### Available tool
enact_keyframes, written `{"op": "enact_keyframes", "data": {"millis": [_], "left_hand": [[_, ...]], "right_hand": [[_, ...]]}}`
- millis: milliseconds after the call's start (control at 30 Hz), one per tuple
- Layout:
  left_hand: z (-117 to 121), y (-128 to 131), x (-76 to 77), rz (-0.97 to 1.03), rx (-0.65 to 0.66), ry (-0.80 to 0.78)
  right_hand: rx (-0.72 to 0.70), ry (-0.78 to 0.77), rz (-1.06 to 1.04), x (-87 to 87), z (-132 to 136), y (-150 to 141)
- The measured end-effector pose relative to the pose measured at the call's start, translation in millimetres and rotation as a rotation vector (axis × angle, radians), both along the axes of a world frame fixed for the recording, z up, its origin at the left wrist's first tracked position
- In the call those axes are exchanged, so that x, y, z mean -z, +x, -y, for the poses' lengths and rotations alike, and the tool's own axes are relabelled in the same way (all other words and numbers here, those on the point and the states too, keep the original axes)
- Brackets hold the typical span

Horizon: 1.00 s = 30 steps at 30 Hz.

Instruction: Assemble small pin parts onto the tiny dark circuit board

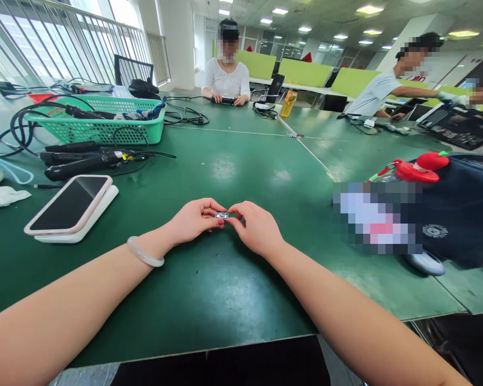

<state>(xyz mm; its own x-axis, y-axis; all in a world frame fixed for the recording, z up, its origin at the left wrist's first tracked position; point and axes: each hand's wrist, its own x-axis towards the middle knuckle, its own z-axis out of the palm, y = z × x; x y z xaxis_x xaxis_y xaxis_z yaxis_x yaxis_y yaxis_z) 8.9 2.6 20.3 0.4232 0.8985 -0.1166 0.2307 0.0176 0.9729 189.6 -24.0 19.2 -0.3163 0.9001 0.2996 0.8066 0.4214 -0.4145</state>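
A small silvery metal part (pixel 221 215) is pinched between the fingertips of both hands just above the green table (pixel 233 289). My left hand (pixel 194 221) grips its left end with thumb and curled fingers; a pale bangle sits on that wrist. My right hand (pixel 254 227) grips the right end, fingers curled inward. Both forearms rest on the table, reaching in from the near edge.
A phone (pixel 69 202) lies on a white pad at left, with black tools (pixel 80 158) and a green basket (pixel 100 126) of cables behind. A dark bag (pixel 459 209) with a red item sits at right. Other people sit at the far side.
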Motion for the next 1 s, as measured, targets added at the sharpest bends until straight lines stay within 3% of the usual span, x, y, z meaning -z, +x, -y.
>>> {"op": "enact_keyframes", "data": {"millis": [267,433,533,633,700,833,1000], "left_hand": [[5.6,-2.8,-8.6,0.203,0.022,-0.188],[6.7,-7.4,-7.9,0.148,0.007,-0.141],[0.9,-20.0,-9.1,-0.08,-0.067,0.082],[-10.1,-42.6,-11.9,-0.569,-0.212,0.44],[-18.0,-59.8,-13.7,-0.821,-0.25,0.563],[-29.2,-89.6,-15.8,-1.13,-0.307,0.576],[-38.7,-117.1,-15.6,-1.223,-0.421,0.495]], "right_hand": [[-0.04,0.081,0.009,8.5,1.1,-10.3],[-0.115,0.067,-0.004,12.5,-6.0,-9.1],[-0.081,0.003,-0.069,14.8,-13.7,-3.8],[-0.01,-0.062,-0.134,16.8,-17.9,-0.4],[0.004,-0.066,-0.128,18.3,-18.1,-0.4],[0.001,-0.088,-0.125,20.3,-21.2,-1.2],[0.067,-0.347,-0.319,18.4,-40.6,5.5]]}}
